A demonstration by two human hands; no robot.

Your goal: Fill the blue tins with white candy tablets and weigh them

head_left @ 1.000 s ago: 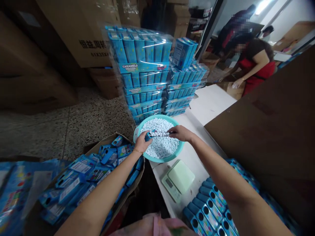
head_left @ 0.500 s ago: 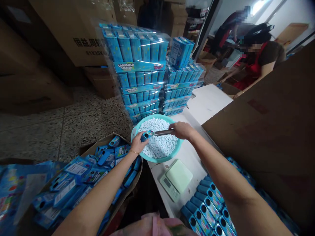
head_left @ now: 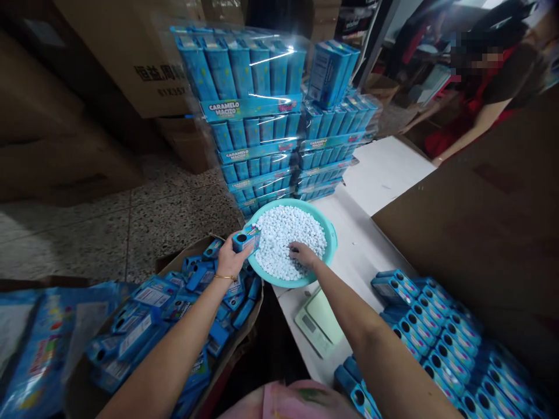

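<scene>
My left hand (head_left: 230, 256) is wrapped round a small blue candy box (head_left: 247, 240) with a dark round hole in its end, at the left rim of a turquoise basin (head_left: 332, 235). Small white candies (head_left: 279, 233) fill the basin. My right hand (head_left: 303, 255) is down at the candies with curled fingers. Only a dark bit of the metal scoop shows at the fingertips; the rest is hidden among the candies or by the hand. Below the basin, a pale green kitchen scale (head_left: 317, 326) lies partly behind my right forearm.
A carton (head_left: 257, 308) of loose blue boxes stands at left. Boxes with round holes (head_left: 437, 331) stand in rows at right. Plastic-wrapped stacks of boxes (head_left: 257, 128) rise behind the basin. A cardboard wall (head_left: 458, 198) borders the white table (head_left: 349, 233). A co-worker (head_left: 493, 87) is beyond.
My right hand has lowered the scoop from the candy box's opening into the candies. My left hand has shifted slightly left with the box. The view has moved a little.
</scene>
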